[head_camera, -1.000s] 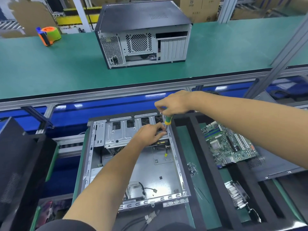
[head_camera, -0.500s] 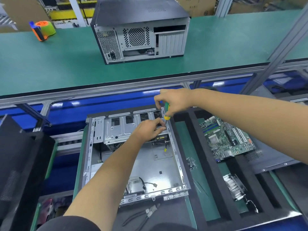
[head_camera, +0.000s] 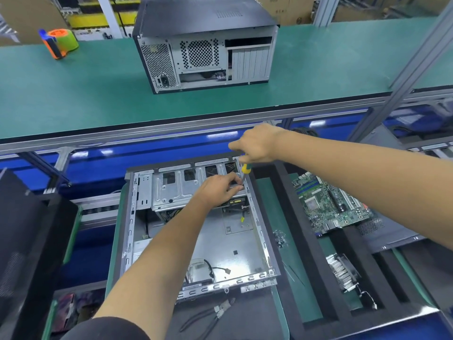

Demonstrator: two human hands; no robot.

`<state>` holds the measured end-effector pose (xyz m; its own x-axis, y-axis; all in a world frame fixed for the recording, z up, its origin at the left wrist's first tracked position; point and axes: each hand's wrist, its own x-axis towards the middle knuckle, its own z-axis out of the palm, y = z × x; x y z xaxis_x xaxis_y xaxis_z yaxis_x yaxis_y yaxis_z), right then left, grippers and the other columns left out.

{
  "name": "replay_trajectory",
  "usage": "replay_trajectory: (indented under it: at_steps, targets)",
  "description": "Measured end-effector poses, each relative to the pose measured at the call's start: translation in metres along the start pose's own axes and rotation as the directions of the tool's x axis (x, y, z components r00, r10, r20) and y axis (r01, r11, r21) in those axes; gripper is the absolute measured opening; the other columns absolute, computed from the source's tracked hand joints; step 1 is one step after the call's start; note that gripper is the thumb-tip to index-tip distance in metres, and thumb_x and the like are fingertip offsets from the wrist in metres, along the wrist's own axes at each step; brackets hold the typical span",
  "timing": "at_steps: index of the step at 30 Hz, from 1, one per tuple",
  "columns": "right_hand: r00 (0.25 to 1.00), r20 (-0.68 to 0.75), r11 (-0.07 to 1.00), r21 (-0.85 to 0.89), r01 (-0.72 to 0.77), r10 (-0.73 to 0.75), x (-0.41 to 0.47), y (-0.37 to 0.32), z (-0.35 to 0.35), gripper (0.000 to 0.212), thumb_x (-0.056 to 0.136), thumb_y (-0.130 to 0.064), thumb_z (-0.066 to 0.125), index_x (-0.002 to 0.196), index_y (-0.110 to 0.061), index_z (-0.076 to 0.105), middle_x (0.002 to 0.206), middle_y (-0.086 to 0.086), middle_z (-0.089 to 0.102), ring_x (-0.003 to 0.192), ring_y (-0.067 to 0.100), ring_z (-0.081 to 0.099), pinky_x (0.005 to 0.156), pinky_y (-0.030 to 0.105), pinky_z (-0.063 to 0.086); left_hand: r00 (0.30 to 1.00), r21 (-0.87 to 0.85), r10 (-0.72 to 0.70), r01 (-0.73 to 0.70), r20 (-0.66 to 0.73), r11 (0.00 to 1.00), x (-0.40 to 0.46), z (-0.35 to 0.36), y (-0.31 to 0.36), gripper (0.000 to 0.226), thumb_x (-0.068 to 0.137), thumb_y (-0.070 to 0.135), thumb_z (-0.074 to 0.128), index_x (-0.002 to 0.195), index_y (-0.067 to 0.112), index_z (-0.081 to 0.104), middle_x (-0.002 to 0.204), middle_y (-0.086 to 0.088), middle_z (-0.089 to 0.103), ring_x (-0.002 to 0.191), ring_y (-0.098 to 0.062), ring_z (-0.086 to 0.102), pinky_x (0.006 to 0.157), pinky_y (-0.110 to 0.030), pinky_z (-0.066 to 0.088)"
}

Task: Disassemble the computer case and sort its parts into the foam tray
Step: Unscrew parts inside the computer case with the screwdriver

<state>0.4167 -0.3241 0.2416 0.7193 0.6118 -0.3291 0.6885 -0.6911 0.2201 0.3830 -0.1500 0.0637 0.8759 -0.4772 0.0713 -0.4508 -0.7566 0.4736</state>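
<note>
Presently: open computer case [head_camera: 196,231] lying flat beside the foam tray's [head_camera: 282,192] left edge; right hand [head_camera: 257,144] clenched around a screwdriver [head_camera: 245,171] at the case's far right corner. Left hand [head_camera: 218,188], fingers curled, pinching the metal drive cage [head_camera: 176,190] just beside the tip. Tray holds a circuit board [head_camera: 328,204] and heatsink [head_camera: 343,272].

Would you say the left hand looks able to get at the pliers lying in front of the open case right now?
Probably yes: the pliers lie uncovered near the left forearm, but the left hand is busy at the drive cage and would have to let go first.
</note>
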Motion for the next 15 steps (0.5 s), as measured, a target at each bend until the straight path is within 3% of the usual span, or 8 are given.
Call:
replay_trajectory:
  at_steps: [1, 3, 4, 7, 8, 12, 15]
  targets:
    - [1.000, 0.015, 0.997, -0.079, -0.012, 0.014, -0.001, 0.001, 0.000, 0.023, 0.103, -0.044, 0.043, 0.099, -0.022, 0.041, 0.075, -0.001, 0.048, 0.066, 0.022, 0.048, 0.053, 0.032, 0.029, 1.000, -0.001, 0.000, 0.000, 0.000, 1.000, 0.000, 0.000, 0.000, 0.024, 0.100, 0.049, 0.058, 0.111, 0.028, 0.063, 0.063, 0.025, 0.044, 0.070, -0.012, 0.051, 0.069, -0.031, 0.042]
    - [1.000, -0.001, 0.999, -0.047, 0.013, -0.013, -0.001, 0.004, 0.001, 0.015, 0.101, -0.039, 0.045, 0.097, -0.024, 0.044, 0.073, -0.005, 0.049, 0.067, 0.022, 0.049, 0.052, 0.031, 0.026, 1.000, -0.002, -0.002, 0.002, 0.001, 1.000, 0.000, 0.000, 0.000, 0.024, 0.100, 0.049, 0.058, 0.111, 0.029, 0.064, 0.063, 0.025, 0.044, 0.071, -0.014, 0.053, 0.069, -0.031, 0.044]
    - [0.999, -0.013, 0.998, 0.039, 0.040, -0.039, -0.001, 0.004, 0.002, 0.008, 0.095, -0.033, 0.052, 0.095, -0.027, 0.047, 0.078, -0.006, 0.052, 0.070, 0.020, 0.050, 0.054, 0.031, 0.026, 1.000, -0.004, -0.005, 0.005, 0.001, 1.000, 0.000, 0.000, 0.000, 0.023, 0.100, 0.049, 0.059, 0.110, 0.029, 0.064, 0.063, 0.025, 0.044, 0.070, -0.014, 0.053, 0.070, -0.032, 0.045]
    - [0.997, -0.057, 0.901, 0.426, 0.079, -0.060, -0.005, 0.001, 0.005, 0.024, 0.079, -0.010, 0.064, 0.096, -0.025, 0.056, 0.096, -0.003, 0.057, 0.082, 0.017, 0.053, 0.059, 0.035, 0.037, 1.000, -0.012, -0.019, 0.019, 0.010, 1.000, 0.000, 0.000, 0.000, 0.022, 0.099, 0.050, 0.059, 0.108, 0.030, 0.062, 0.067, 0.022, 0.050, 0.071, -0.015, 0.054, 0.073, -0.035, 0.049]
    - [0.997, -0.051, 0.876, 0.476, 0.074, -0.056, -0.005, -0.001, 0.005, 0.025, 0.077, -0.009, 0.066, 0.095, -0.023, 0.058, 0.097, -0.003, 0.057, 0.084, 0.017, 0.054, 0.061, 0.038, 0.042, 1.000, -0.013, -0.026, 0.026, 0.018, 1.000, -0.001, 0.000, 0.001, 0.023, 0.099, 0.051, 0.059, 0.108, 0.030, 0.062, 0.070, 0.017, 0.056, 0.073, -0.018, 0.057, 0.074, -0.036, 0.050]
    - [0.994, -0.107, 0.890, 0.450, 0.074, -0.028, -0.002, -0.005, 0.007, 0.014, 0.085, -0.022, 0.066, 0.082, -0.029, 0.055, 0.091, -0.009, 0.058, 0.081, 0.012, 0.054, 0.060, 0.033, 0.037, 0.998, -0.015, -0.043, 0.043, 0.039, 0.999, 0.000, -0.002, 0.001, 0.023, 0.099, 0.052, 0.057, 0.108, 0.032, 0.061, 0.084, 0.005, 0.072, 0.079, -0.020, 0.064, 0.078, -0.039, 0.054]
    - [0.987, -0.160, 0.872, 0.480, 0.095, -0.019, -0.002, -0.005, 0.010, 0.014, 0.088, -0.020, 0.063, 0.080, -0.026, 0.054, 0.088, -0.009, 0.057, 0.080, 0.014, 0.052, 0.062, 0.032, 0.034, 0.998, -0.018, -0.053, 0.054, 0.041, 0.998, 0.000, -0.001, 0.001, 0.023, 0.099, 0.051, 0.058, 0.110, 0.032, 0.062, 0.086, 0.004, 0.073, 0.079, -0.020, 0.065, 0.080, -0.040, 0.054]
